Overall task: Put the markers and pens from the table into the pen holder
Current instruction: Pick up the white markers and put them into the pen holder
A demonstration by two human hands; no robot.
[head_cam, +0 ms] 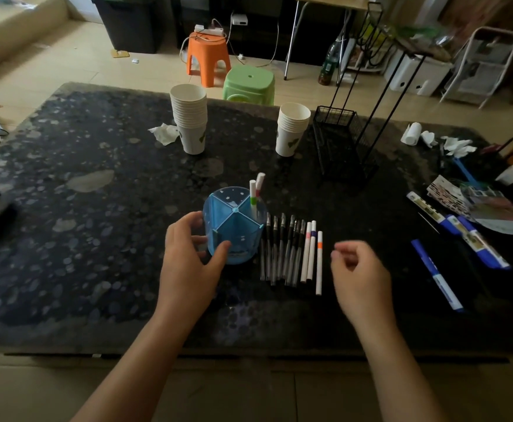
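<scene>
Blue pen holder [234,229] sits clasped in the left hand [188,257] grip, right hand [358,275] grip loosely curled and empty, orange-banded marker [319,263] just left of it on the bench [97,239]: best pinch that one mid-barrel and lower it upright into a free compartment.

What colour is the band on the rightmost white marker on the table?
The band is orange, seen in the head view.

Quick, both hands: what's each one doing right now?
Left hand: grips the blue pen holder.
Right hand: loosely curled, holding nothing.
</scene>
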